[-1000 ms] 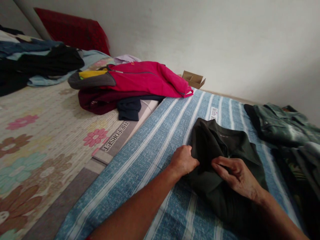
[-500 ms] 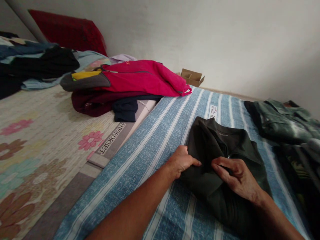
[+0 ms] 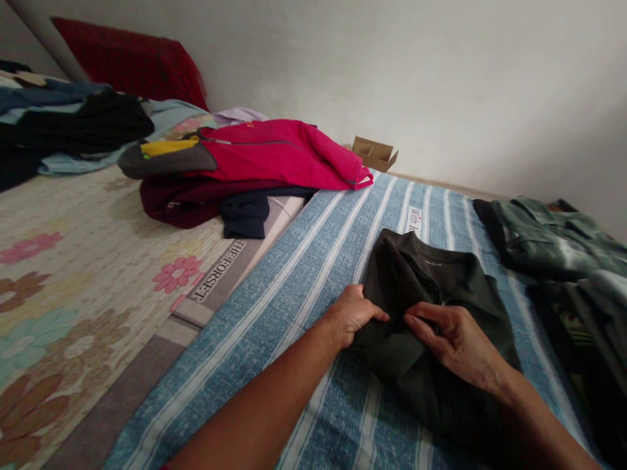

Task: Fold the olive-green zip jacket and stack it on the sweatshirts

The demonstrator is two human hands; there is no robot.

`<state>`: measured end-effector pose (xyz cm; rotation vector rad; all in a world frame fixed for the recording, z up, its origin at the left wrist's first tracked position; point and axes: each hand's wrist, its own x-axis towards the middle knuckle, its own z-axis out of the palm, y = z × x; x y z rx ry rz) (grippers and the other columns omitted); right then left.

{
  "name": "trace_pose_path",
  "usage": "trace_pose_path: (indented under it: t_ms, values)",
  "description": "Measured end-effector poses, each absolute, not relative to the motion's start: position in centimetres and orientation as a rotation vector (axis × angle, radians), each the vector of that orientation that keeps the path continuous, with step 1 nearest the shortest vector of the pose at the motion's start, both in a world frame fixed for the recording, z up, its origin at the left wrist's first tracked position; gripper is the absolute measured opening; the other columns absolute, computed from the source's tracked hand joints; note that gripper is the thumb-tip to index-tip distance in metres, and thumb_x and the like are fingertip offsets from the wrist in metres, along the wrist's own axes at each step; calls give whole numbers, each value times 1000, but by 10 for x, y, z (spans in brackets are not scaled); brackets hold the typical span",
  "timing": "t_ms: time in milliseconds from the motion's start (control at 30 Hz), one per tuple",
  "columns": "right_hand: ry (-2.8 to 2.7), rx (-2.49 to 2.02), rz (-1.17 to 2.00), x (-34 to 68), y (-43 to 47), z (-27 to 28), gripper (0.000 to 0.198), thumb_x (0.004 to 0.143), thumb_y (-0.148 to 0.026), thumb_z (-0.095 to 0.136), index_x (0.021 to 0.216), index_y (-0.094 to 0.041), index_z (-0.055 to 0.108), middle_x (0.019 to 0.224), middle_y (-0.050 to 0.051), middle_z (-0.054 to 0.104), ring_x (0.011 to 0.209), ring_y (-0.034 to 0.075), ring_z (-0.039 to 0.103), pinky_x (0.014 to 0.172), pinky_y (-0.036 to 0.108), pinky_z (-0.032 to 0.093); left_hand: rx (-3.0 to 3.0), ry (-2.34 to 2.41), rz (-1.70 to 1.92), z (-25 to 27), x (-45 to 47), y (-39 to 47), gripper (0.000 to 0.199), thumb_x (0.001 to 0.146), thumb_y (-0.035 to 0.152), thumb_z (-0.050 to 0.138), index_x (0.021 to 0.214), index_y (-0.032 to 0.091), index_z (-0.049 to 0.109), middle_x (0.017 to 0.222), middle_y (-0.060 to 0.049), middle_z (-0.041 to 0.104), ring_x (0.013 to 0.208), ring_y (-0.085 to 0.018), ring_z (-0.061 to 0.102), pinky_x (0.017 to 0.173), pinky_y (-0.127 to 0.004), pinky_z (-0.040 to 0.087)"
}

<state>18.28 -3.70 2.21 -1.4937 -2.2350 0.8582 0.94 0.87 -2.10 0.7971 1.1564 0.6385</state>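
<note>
A dark green zip-up jacket (image 3: 421,385) lies partly folded on the blue-and-white striped bedsheet (image 3: 255,326), its collar toward the wall. My left hand (image 3: 353,314) grips the jacket's left edge, thumb on top and the other fingers tucked out of sight beneath the fabric. Just to the right, my right hand (image 3: 455,339) pinches the front of the jacket between thumb and forefinger, below the collar and near the zip. A fold of cloth rises between the two hands.
A pink jacket (image 3: 284,153) rests on darker clothes to the left, over a floral bedspread (image 3: 112,261). Folded green garments (image 3: 553,235) and dark clothes (image 3: 582,333) lie at right. A small cardboard box (image 3: 375,154) stands by the wall, and black clothing (image 3: 93,124) is heaped far left.
My right hand has shifted slightly left across the jacket, still pinching the cloth. My left hand keeps nearly the same place. The view has turned a little.
</note>
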Motion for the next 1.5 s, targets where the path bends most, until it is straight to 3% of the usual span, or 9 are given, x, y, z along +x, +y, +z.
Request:
trace_pose_path:
  t_ms: [267, 333, 467, 600, 733, 1067, 1200, 1333, 1500]
  values:
    - [-2560, -1745, 351, 167, -44, 32, 39, 90, -51, 41, 88, -22, 65, 79, 7, 61, 66, 19, 60, 58, 31, 45, 958, 1216, 646, -25, 9, 9, 32, 51, 4, 70, 81, 12, 62, 73, -4, 67, 65, -18, 61, 57, -25, 46]
    - [-2606, -1755, 65, 161, -45, 34, 35, 90, -45, 44, 83, -20, 68, 98, 14, 62, 87, 27, 61, 69, 38, 48, 945, 1208, 655, -23, 10, 8, 33, 51, 2, 68, 81, 12, 62, 71, -3, 66, 63, -16, 60, 55, -24, 46]
    - [-2717, -1432, -261, 152, -44, 34, 27, 87, -34, 52, 78, -16, 70, 138, 15, 43, 129, 34, 34, 99, 51, 34, 918, 1152, 666, -22, 11, 6, 31, 52, 1, 65, 81, 12, 64, 65, 0, 63, 55, -14, 57, 50, -24, 44]
    - [-2866, -1131, -174, 155, -42, 35, 20, 88, -26, 51, 94, -18, 68, 111, 8, 63, 125, 25, 41, 109, 49, 21, 897, 1105, 696, -25, 11, 5, 31, 52, 0, 63, 80, 11, 64, 60, 1, 60, 53, -14, 56, 49, -23, 44]
    - [-2985, -1047, 108, 167, -42, 45, 23, 91, -21, 46, 77, -21, 65, 77, 1, 62, 99, 19, 57, 109, 47, 18, 947, 1191, 661, -25, 11, 6, 36, 50, 1, 67, 84, 12, 62, 68, 0, 64, 61, -15, 58, 51, -22, 44]
    - [-2954, -1143, 317, 176, -46, 55, 27, 91, -39, 47, 80, -21, 63, 78, 3, 61, 83, 18, 57, 104, 52, 23, 1044, 1295, 606, -15, 10, 4, 34, 52, 8, 72, 83, 14, 59, 73, 0, 64, 66, -16, 59, 52, -21, 43]
    - [-2872, -1193, 140, 159, -64, 41, 47, 76, -58, 59, 99, -17, 63, 100, 12, 64, 104, 30, 55, 102, 57, 29, 1055, 1248, 643, -22, 10, 5, 32, 52, 7, 68, 82, 14, 60, 70, -1, 63, 64, -15, 58, 52, -21, 42]
    - [-2657, -1302, -249, 133, -91, 8, 58, 76, -34, 63, 128, -13, 48, 141, 22, 37, 132, 41, 27, 95, 59, 39, 1093, 1128, 669, -28, 7, 7, 23, 57, 8, 59, 79, 14, 62, 70, -2, 64, 62, -15, 57, 52, -22, 42]
    - [-2327, -1440, -293, 122, -111, -26, 70, 77, -9, 49, 143, -18, 26, 152, 18, 12, 136, 43, 14, 91, 60, 43, 1149, 1146, 640, -28, 4, 9, 28, 54, 8, 63, 81, 14, 62, 70, 0, 64, 63, -15, 58, 54, -22, 43]
